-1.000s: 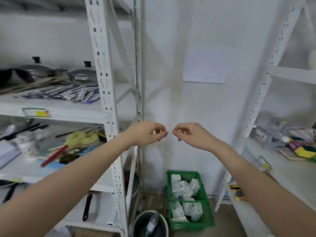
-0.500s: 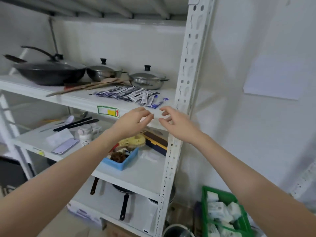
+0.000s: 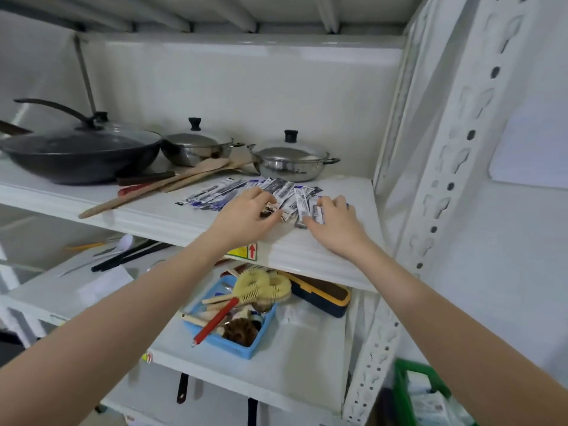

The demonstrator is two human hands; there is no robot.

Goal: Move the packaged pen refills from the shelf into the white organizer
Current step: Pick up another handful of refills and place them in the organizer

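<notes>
The packaged pen refills (image 3: 246, 192) lie fanned out in a loose pile on the white shelf (image 3: 159, 216), toward its right end and just in front of a lidded steel pot (image 3: 292, 162). The left hand (image 3: 246, 215) rests on the pile's middle, fingers loosely curved over the packets; whether it pinches any I cannot tell. The right hand (image 3: 333, 224) is at the pile's right edge, fingertips curled round a few upright packets. Further left on the shelf are wooden spatulas (image 3: 184, 179), a black wok (image 3: 80, 155) and a second lidded pot (image 3: 196, 147).
</notes>
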